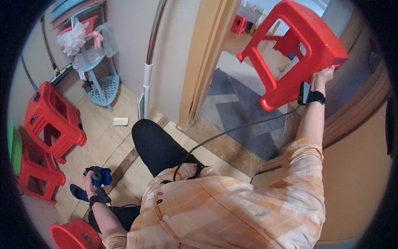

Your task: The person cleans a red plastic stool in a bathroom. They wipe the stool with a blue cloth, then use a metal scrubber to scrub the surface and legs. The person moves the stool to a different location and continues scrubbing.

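My right hand (pixel 322 77) grips a red plastic stool (pixel 315 31) by the edge of its seat. The stool is tilted and held up in the doorway at the upper right, its legs pointing to the left. A strapped device (pixel 305 93) with a black cable sits on my right wrist. At the lower left my left hand (pixel 88 182) is closed around a blue and black object (pixel 105 176); what it is cannot be made out. A dark band circles the left wrist.
On the left stand two red stools (pixel 67 124) (pixel 40 174), with a green object (pixel 15 149) beside them. A red basin (pixel 74 235) lies below. A light blue corner rack (pixel 104 90) holds bags. A pale block (pixel 120 121) is on the tiles. A pole (pixel 147 81) leans near the door frame (pixel 199 62).
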The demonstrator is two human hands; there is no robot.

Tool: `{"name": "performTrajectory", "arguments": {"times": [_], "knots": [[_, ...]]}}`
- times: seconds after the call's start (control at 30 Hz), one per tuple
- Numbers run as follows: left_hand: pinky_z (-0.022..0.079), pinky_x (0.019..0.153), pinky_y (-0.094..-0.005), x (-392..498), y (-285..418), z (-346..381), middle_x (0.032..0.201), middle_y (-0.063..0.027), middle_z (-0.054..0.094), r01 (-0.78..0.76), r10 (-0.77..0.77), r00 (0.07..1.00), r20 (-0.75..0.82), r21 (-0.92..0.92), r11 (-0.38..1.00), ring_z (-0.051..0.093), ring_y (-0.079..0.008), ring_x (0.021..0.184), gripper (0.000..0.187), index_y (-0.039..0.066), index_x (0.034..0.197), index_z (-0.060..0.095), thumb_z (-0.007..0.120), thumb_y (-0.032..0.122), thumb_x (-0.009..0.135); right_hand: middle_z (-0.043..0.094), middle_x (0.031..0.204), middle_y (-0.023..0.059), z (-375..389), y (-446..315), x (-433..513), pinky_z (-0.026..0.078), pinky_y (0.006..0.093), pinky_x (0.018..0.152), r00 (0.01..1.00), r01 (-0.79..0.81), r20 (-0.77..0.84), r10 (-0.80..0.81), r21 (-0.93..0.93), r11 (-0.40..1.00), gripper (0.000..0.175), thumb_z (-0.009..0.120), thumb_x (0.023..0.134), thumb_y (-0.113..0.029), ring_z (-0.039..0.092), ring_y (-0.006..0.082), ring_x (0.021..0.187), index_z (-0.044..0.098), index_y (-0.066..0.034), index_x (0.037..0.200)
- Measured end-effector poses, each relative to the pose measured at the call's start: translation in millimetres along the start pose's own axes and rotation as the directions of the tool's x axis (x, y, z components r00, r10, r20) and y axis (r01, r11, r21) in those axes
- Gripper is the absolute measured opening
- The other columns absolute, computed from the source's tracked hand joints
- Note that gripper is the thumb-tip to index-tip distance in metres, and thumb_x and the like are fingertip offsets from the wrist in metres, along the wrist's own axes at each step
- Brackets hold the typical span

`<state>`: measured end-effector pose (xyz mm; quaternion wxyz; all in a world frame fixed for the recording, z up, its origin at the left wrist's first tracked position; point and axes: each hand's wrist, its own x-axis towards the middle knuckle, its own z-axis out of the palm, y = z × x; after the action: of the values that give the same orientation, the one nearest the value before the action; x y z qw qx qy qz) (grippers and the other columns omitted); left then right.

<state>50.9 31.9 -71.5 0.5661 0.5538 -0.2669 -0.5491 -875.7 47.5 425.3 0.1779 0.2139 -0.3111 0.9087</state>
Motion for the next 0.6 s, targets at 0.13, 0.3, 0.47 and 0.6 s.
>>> {"name": "performTrajectory", "arguments": {"times": [0.13,0.3,0.47,0.6], "knots": [[0.053,0.066,-0.0319,-7,2,4,0.083,-0.0079,0.066,0.132,-0.133,0.991,-0.01,-0.075,0.988,0.063,-0.0203,0.072,0.019,0.001,0.093,0.061,0.057,0.009,0.077,0.063,0.098,0.0121,-54,96,-42,0.048,0.0407,0.081,0.964,-0.264,-0.056,0.258,-0.158,0.952,0.041,0.051,0.093,-0.033,0.059,0.0258,0.084,0.06,0.0064,0.095],[0.053,0.07,-0.0312,-21,19,23,0.087,-0.0089,0.066,0.092,-0.099,0.992,-0.072,-0.098,0.991,0.063,-0.021,0.075,0.021,0.0,0.097,0.061,0.056,0.007,0.078,0.061,0.111,0.0246,-116,181,-80,0.045,0.0451,0.085,0.921,-0.38,-0.275,0.275,-0.484,0.788,0.052,0.05,0.092,-0.036,0.058,0.0348,0.094,0.057,0.0124,0.11],[0.052,0.067,-0.0318,-24,37,39,0.083,-0.0062,0.066,0.012,-0.011,1.0,-0.012,0.097,0.995,0.063,-0.0199,0.074,0.02,0.003,0.092,0.063,0.054,0.016,0.081,0.063,0.11,0.0245,-168,250,-90,0.044,0.0472,0.084,0.863,-0.482,-0.413,0.29,-0.504,0.717,0.05,0.049,0.092,-0.038,0.059,0.0386,0.095,0.058,0.0057,0.114],[0.05,0.073,-0.0308,-16,48,49,0.086,-0.005,0.064,0.089,-0.086,0.995,-0.053,0.049,0.995,0.061,-0.0195,0.078,0.023,0.004,0.098,0.061,0.056,0.016,0.079,0.066,0.104,0.0226,-196,286,-100,0.047,0.0479,0.08,0.817,-0.539,-0.535,0.215,-0.575,0.616,0.051,0.047,0.093,-0.042,0.061,0.0399,0.089,0.06,0.004,0.112]]}}
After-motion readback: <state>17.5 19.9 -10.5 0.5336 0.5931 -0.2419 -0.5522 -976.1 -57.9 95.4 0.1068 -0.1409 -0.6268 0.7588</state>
